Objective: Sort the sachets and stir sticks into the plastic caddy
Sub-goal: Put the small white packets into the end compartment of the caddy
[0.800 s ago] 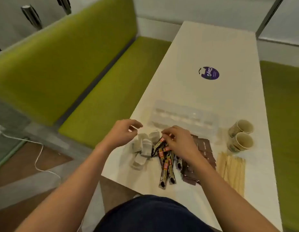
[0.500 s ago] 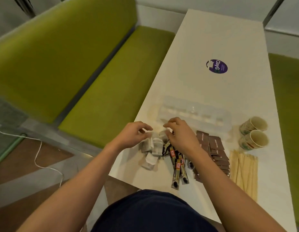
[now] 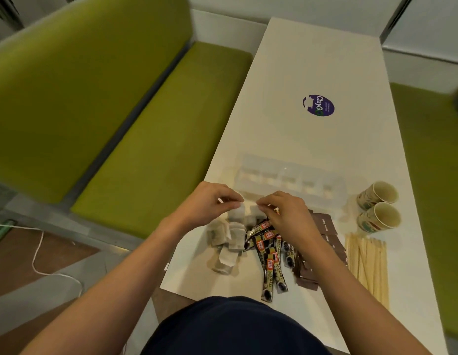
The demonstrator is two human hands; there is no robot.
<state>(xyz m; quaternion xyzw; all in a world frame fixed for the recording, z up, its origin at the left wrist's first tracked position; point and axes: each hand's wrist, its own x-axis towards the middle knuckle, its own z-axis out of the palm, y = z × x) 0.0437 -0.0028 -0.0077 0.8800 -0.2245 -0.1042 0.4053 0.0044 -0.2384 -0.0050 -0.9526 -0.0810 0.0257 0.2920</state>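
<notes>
Both hands meet over the near part of the white table [image 3: 299, 60], just in front of the clear plastic caddy [image 3: 289, 179]. The left hand [image 3: 207, 204] has its fingers curled, and its thumb and forefinger pinch a small white sachet [image 3: 237, 213] by its upper edge. The right hand [image 3: 287, 213] is curled in the same manner and seems to pinch a second white sachet [image 3: 256, 212], though the picture is soft at that place. The two sachets hang just beside each other, above the rest of the heap.

Below the left hand lies a loose pile of pale sachets [image 3: 224, 242]. To the right of it are the black stick sachets [image 3: 270, 257] (the word GRANULES can be read on some of them), spread like a fan toward the table edge. The brown flat sachets [image 3: 325, 224] come next, partly hidden under the right forearm. The wooden stir sticks [image 3: 366, 262] lie in one flat bundle at the right, near two paper cups [image 3: 379, 196] that are close together.

The caddy stands across the table with a row of compartments. Farther away on the table is a round purple sticker [image 3: 318, 105], and a green bench [image 3: 146, 124] runs along the left side.
</notes>
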